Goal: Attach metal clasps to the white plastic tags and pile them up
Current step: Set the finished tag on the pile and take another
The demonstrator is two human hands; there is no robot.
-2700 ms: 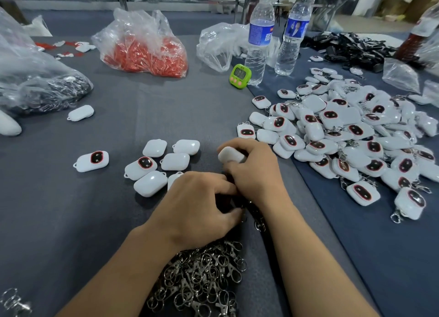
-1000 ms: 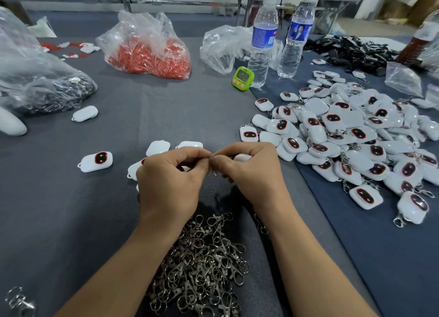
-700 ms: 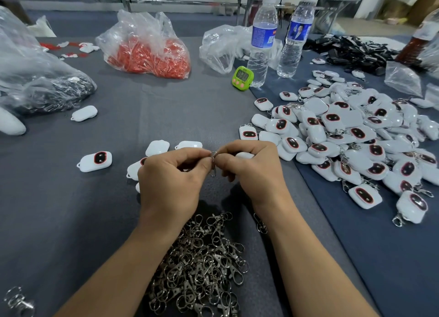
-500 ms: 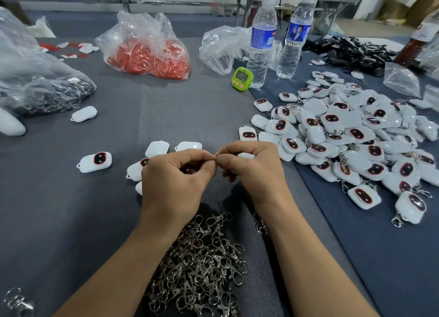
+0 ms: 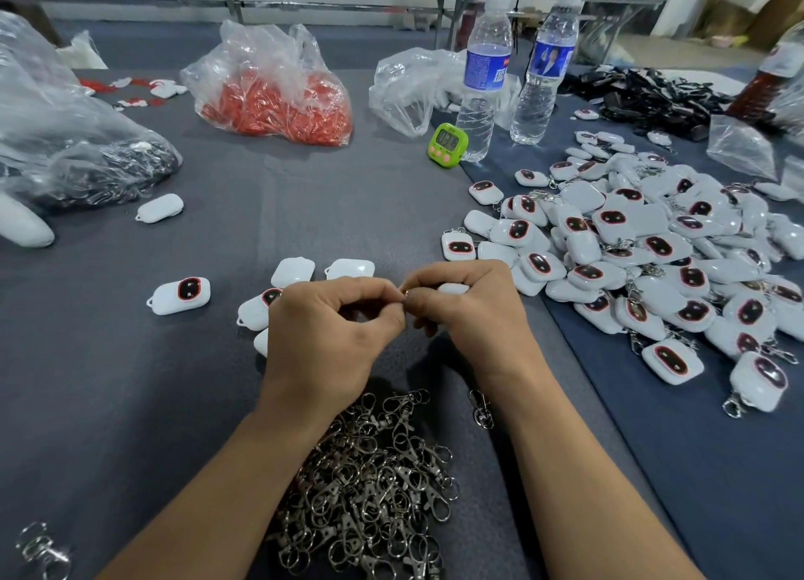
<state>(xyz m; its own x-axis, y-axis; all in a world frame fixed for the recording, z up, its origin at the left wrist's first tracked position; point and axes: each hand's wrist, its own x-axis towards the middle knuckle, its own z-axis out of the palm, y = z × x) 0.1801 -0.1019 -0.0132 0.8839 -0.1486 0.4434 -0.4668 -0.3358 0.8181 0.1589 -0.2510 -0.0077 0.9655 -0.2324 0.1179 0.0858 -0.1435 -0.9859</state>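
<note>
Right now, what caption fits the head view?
Left hand and right hand pinch clasp onto white tag; loose clasps below, finished pile right.

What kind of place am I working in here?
Probably a small assembly workshop: a big pile of finished white tags at right, a heap of loose metal clasps in front, and a plastic bag of red parts behind.

Left hand, right hand, fingertips together
</note>
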